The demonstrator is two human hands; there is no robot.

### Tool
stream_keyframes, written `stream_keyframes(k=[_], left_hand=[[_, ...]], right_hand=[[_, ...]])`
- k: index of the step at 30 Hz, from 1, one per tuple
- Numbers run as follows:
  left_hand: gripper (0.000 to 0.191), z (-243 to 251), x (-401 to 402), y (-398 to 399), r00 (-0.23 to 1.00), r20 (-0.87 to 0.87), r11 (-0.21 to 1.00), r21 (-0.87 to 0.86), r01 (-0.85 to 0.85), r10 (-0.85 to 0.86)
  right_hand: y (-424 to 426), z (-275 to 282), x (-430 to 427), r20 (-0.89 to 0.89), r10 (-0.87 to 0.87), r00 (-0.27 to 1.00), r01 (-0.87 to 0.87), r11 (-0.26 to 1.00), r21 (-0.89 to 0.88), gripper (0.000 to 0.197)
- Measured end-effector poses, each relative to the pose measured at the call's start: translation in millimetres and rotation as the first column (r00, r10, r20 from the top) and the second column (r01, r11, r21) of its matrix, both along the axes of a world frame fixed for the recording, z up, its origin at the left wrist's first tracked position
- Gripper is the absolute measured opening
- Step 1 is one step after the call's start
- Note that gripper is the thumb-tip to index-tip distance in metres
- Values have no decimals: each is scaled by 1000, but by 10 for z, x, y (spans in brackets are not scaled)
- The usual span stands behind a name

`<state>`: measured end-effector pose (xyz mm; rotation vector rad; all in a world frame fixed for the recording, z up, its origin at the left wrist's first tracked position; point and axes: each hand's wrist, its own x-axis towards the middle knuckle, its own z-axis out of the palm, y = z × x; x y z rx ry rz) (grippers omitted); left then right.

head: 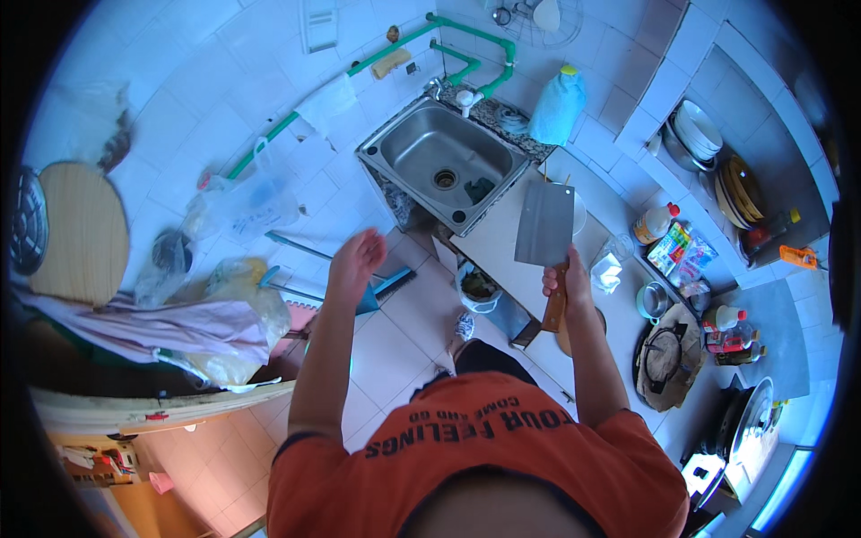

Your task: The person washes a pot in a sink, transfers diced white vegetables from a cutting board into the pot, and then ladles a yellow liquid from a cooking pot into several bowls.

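Observation:
A Chinese cleaver (545, 225) with a wooden handle is in my right hand (568, 282), its broad steel blade pointing away from me over the white counter. My left hand (358, 259) is raised over the tiled floor, holding nothing, its fingers slightly curled and partly apart. A stainless steel sink (447, 161) with a dark cloth or scrap (479, 190) near its drain lies beyond both hands. Behind the blade a white bowl (577, 208) is partly hidden, with what look like chopsticks beside it. A round wooden item (564, 336) is mostly covered by my right forearm.
Right along the counter are a glass jar (620, 247), a small pot (652, 300), a gas burner (662, 356) and several bottles (730, 336). A lined bin (477, 289) stands below the counter edge. A broom (395, 284) and plastic bags (259, 202) are at left.

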<state>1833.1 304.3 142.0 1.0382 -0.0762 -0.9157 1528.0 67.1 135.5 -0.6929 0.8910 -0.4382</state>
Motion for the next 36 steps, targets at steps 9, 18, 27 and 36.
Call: stream_keyframes(k=[9, 18, 27, 36], left_hand=[[37, -82, 1051, -2276, 661, 554, 850, 452, 271, -505], [54, -446, 1973, -4197, -544, 691, 835, 549, -33, -476], [42, -536, 2316, -4801, -776, 454, 628, 772, 98, -438], [55, -1088, 2343, -4287, 121, 803, 789, 527, 317, -584]], right_hand=[[-843, -550, 1090, 58, -36, 998, 29, 994, 106, 42], [-1487, -975, 2492, -33, 15, 999, -9, 985, 171, 38], [-2230, -1223, 3504, -114, -37, 993, 65, 967, 248, 40], [-2416, -1090, 3740, -201, 30, 979, 1, 988, 152, 34]])
